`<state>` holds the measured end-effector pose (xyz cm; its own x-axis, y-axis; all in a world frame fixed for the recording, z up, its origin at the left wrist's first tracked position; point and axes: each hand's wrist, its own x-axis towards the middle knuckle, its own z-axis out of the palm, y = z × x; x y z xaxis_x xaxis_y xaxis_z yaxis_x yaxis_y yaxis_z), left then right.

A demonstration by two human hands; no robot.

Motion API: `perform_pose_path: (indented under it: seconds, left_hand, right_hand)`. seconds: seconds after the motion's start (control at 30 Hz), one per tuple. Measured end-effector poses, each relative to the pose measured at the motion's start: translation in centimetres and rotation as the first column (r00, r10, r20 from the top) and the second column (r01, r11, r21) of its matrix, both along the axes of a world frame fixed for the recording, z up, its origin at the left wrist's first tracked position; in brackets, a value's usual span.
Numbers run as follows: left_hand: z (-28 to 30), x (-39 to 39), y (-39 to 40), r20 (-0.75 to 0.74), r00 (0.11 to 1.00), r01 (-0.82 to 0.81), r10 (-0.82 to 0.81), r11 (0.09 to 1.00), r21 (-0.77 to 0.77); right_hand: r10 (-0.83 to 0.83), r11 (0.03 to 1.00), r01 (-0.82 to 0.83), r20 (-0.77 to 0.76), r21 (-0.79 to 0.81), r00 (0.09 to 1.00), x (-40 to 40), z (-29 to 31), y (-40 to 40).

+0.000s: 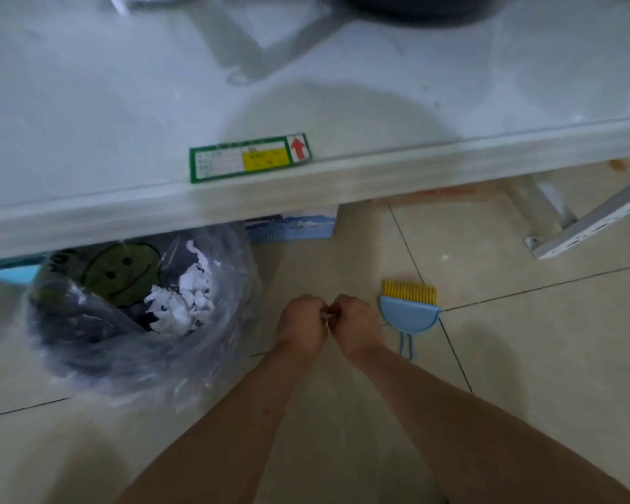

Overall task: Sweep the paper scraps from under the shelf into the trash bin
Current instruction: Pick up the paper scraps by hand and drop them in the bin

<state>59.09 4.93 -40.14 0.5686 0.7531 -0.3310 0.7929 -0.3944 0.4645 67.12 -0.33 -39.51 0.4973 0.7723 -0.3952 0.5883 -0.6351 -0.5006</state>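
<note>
A trash bin (70, 343) lined with a clear plastic bag stands on the floor at the left, partly under the shelf (306, 183). White paper scraps (186, 300) lie inside it. My left hand (301, 327) and my right hand (357, 325) meet just right of the bin, fingers closed together on a small white paper scrap (326, 316). A blue hand brush (410, 314) with yellow bristles lies on the tiles right beside my right hand, held by neither hand.
A green-bordered label (250, 158) is stuck on the shelf's top. A blue and white box (291, 225) sits under the shelf. A white metal bracket (590, 220) slants down at the right. Beige floor tiles (542, 340) lie to the right.
</note>
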Motion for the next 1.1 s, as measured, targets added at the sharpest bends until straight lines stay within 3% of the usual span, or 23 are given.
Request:
perform_pose_path:
  seconds: [0.27, 0.37, 0.53, 0.7, 0.8, 0.97, 1.1]
  left_hand:
    - [10.8, -3.9, 0.6, 0.1, 0.994, -0.057, 0.041, 0.985, 0.161]
    - [13.7, -6.7, 1.1, 0.203, 0.974, -0.138, 0.101, 0.975, 0.177]
    - [17.0, -12.1, 2.2, 0.216, 0.961, -0.23, 0.174, 0.935, 0.269]
    - [16.7, -16.0, 3.7, 0.265, 0.919, -0.35, 0.291, 0.912, 0.213]
    - [15.8, -17.4, 4.0, 0.134, 0.926, -0.369, 0.354, 0.922, 0.118]
    - [14.7, -18.9, 3.3, -0.136, 0.927, -0.323, 0.35, 0.928, 0.185]
    - [13.7, -19.8, 2.4, -0.269, 0.882, -0.384, 0.388, 0.921, 0.07]
  right_hand:
    - [0.069, 0.974, -0.078, 0.046, 0.212, 0.997, -3.2, 11.1, 0.8]
    - [0.119, 0.948, -0.12, 0.023, 0.294, 0.993, -5.9, 14.0, 1.7]
    - [0.173, 0.918, -0.183, 0.058, 0.352, 0.983, -11.0, 15.6, 3.9]
    - [0.292, 0.886, -0.3, 0.079, 0.354, 0.953, -14.1, 14.9, 5.8]
    - [0.323, 0.909, -0.337, 0.097, 0.245, 0.942, -14.7, 13.4, 6.1]
    - [0.333, 0.935, -0.348, 0.172, 0.068, 0.927, -14.4, 12.5, 5.6]
    - [0.329, 0.943, -0.318, 0.149, -0.094, 0.932, -14.5, 12.0, 5.2]
